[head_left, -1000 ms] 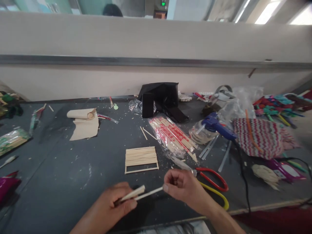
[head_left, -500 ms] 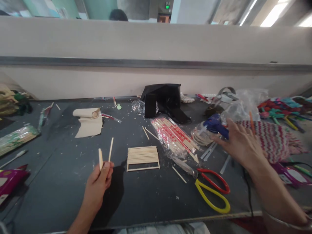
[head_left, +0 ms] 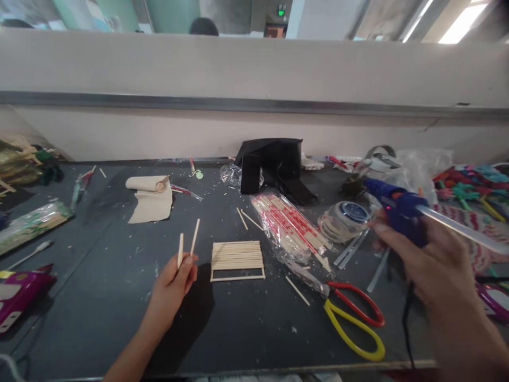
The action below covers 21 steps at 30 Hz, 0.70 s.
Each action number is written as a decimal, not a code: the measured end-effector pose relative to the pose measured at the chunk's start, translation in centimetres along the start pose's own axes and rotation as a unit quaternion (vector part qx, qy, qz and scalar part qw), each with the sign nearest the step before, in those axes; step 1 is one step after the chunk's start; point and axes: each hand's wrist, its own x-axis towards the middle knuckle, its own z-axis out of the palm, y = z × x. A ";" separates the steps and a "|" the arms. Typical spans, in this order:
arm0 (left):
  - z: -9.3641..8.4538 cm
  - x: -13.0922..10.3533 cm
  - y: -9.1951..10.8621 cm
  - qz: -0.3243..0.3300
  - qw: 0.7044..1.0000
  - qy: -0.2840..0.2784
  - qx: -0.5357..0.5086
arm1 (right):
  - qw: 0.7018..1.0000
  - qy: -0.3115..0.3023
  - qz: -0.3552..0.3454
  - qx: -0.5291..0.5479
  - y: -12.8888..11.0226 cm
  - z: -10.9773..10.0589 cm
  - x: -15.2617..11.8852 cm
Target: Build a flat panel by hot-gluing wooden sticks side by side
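Note:
My left hand point(head_left: 173, 284) is closed on thin wooden sticks point(head_left: 194, 237), which point upward from its fingers. To its right, a flat panel of sticks laid side by side point(head_left: 237, 255) rests on the dark table, with a gap before its nearest stick. At the right, my right hand point(head_left: 425, 254) is wrapped round a blue glue gun point(head_left: 401, 209), raised above the table with its nozzle toward the left. A clear glue stick point(head_left: 463, 228) juts from the gun's back end.
Red-and-yellow-handled scissors point(head_left: 356, 321) lie near the front edge. Behind them are a plastic bag of sticks point(head_left: 288, 225) and a roll of clear tape point(head_left: 344, 220). A black phone point(head_left: 250, 174) stands further back. Rolled cloth point(head_left: 150, 197) lies at the left.
My right hand has taken hold of the glue gun and lifted it from the table. My left hand, still holding its sticks, has shifted slightly right in the view.

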 end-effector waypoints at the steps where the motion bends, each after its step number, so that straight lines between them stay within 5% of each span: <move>1: 0.2 0.5 0.4 0.007 1.000 -0.013 0.010 | 0.999 -0.033 0.004 0.040 -0.9 0.5 -0.8; 4: 0.8 2.1 1.5 0.074 0.993 -0.033 0.081 | 0.949 -0.200 0.065 0.234 -2.9 3.0 -3.1; 9: 1.9 3.5 2.1 0.146 0.970 -0.036 0.192 | 0.872 -0.391 0.119 0.269 -3.7 7.1 -5.9; 13: 1.8 3.9 0.7 0.134 0.979 -0.020 0.152 | 0.855 -0.435 0.114 0.257 -3.2 8.0 -7.9; 21: 1.3 4.4 0.0 0.015 0.985 0.065 -0.161 | 0.853 -0.471 0.087 0.206 -3.9 10.3 -11.1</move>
